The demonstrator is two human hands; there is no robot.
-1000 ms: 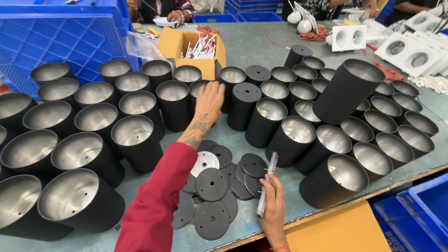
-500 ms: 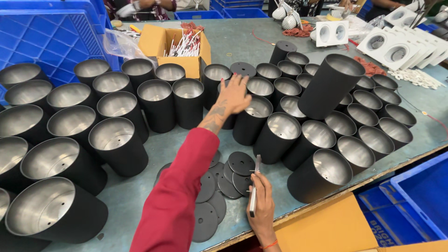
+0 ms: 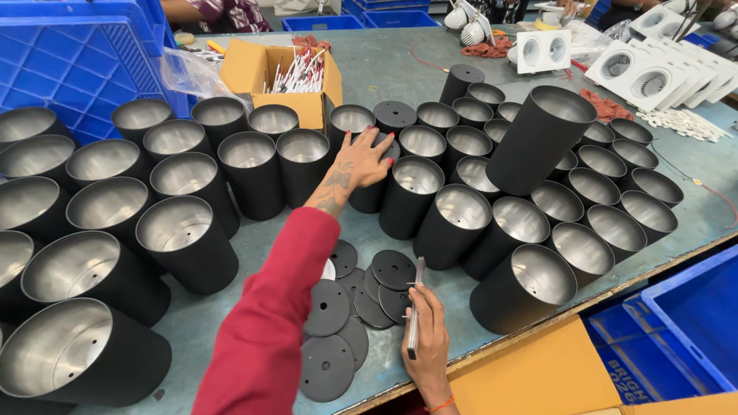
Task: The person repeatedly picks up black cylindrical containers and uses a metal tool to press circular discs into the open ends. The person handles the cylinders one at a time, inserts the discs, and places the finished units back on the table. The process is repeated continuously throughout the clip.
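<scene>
While the left hand (image 3: 367,160) is lying with fingers spread over the capped top of a black cylinder (image 3: 372,188), palm down and pressing rather than gripping, the right hand (image 3: 425,338) is curling loosely around a slim metal tool (image 3: 416,306), holding it upright just beside the loose black discs (image 3: 347,315); the capped cylinder is standing under the left palm, close-packed among open black housings (image 3: 430,192) on every side.

Risks, as judged: housings are standing nearly touching beyond and to both sides of the left hand, so a sideways pull on the capped one is likely to be knocking its neighbours over; one large housing (image 3: 540,138) is leaning tilted on the row right of the left hand and may be sliding off if that row is jolted; the discs are overlapping near the desk edge by the right hand, so a sweep of the sleeve (image 3: 265,338) could be pushing some off; the tool tip could be scratching the matt finish.

Surface: grey-green desk (image 3: 384,69), scuffed. Surroundings: blue crates (image 3: 73,65) far left of the left hand and below right of the right hand; cardboard box (image 3: 288,73) of small parts beyond the left hand; white square fittings (image 3: 638,65) far right; another person's arm is showing at the top edge.
</scene>
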